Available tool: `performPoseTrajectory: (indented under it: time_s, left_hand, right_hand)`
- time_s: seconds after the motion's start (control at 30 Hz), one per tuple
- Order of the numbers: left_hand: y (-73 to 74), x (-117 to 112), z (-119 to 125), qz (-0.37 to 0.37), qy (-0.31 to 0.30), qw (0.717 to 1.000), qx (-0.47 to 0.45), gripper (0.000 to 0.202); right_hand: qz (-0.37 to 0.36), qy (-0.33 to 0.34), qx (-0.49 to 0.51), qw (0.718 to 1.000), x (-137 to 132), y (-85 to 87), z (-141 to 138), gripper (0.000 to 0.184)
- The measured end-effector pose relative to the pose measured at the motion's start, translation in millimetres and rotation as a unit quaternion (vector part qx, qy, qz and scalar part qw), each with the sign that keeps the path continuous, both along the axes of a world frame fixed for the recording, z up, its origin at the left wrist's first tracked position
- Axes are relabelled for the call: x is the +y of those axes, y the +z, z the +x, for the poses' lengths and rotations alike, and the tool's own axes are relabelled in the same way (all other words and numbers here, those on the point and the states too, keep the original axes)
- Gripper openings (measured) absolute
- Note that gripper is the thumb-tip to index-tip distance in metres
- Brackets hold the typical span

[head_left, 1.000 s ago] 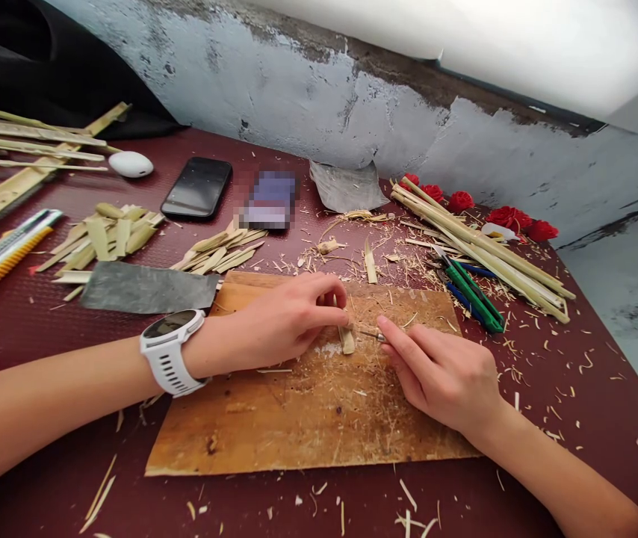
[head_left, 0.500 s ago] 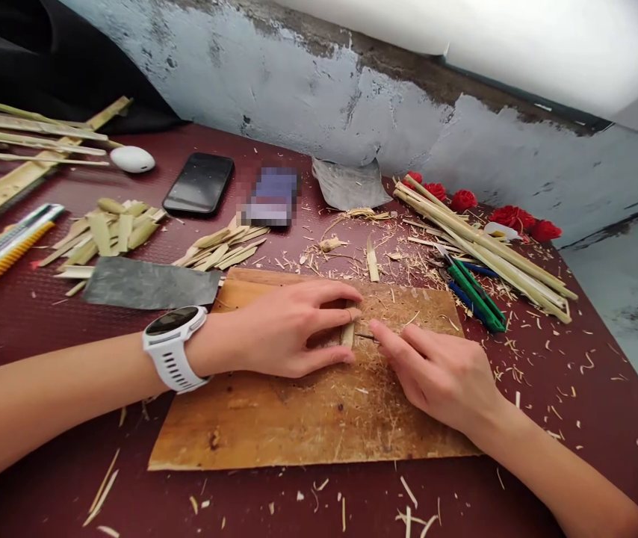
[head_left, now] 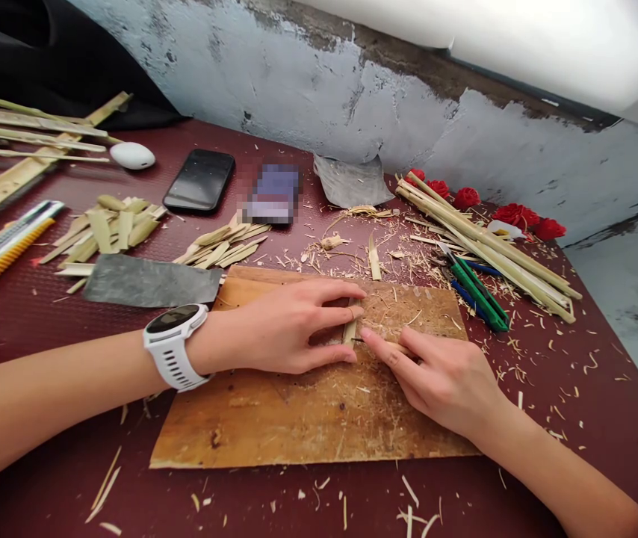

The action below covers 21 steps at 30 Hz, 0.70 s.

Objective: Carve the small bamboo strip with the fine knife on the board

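My left hand [head_left: 290, 327], with a white watch [head_left: 176, 347] on the wrist, presses a short pale bamboo strip [head_left: 349, 334] against the scratched wooden board [head_left: 263, 426]. Its fingers and thumb lie on and around the strip, covering part of it. From the right, my right hand [head_left: 445, 377] grips a slim carving tool [head_left: 400, 348] with a pale handle. The forefinger stretches along it towards the thin dark tip, which meets the strip's right edge. Most of the tool is hidden by the fingers.
Behind the board lie bamboo slips [head_left: 223, 245], a grey sheet [head_left: 151, 281], a black phone [head_left: 199, 181] and a blurred phone [head_left: 273, 193]. A green-handled tool [head_left: 477, 295], bamboo sticks [head_left: 498, 258] and red flowers [head_left: 468, 197] lie right; a yellow cutter [head_left: 8, 250] left.
My right hand has shifted slightly left, bringing the tool's tip from just beside the strip to its edge. The left hand stays about where it was.
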<state>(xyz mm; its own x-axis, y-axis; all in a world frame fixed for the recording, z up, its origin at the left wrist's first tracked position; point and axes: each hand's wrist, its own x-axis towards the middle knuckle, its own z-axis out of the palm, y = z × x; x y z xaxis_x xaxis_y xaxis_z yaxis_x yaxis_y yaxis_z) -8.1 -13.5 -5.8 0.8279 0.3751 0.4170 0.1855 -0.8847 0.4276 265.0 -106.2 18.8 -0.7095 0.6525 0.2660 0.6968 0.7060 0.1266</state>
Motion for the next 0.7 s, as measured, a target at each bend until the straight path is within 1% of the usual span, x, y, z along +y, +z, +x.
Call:
performPoseTrajectory:
  time_s: [0.2,0.4,0.53,0.6,0.7]
  left_hand:
    - [-1.3,0.3,-1.3,0.011,-0.011,1.0,0.005,0.052]
    - [0.0,0.8,-0.9,0.005,-0.013,1.0,0.014,0.053]
    - [2.4,1.3,-0.3,0.003,-0.016,1.0,0.012,0.052]
    - [3.1,1.8,0.1,0.008,-0.022,1.0,0.007,0.052]
    - [2.9,2.4,0.5,0.009,-0.027,1.0,0.004,0.051]
  right_hand:
    - [-0.009,-0.005,-0.046,0.999,-4.3,2.0,-0.4,0.048]
    - [-0.01,-0.001,-0.095,0.995,-8.1,9.1,-3.4,0.054]
    - [-0.027,-0.01,-0.12,0.992,-9.3,9.3,-1.3,0.057]
    - [-0.032,-0.01,-0.112,0.993,-8.6,6.9,1.0,0.057]
    - [-0.027,-0.012,-0.064,0.997,-5.7,2.8,3.2,0.05]
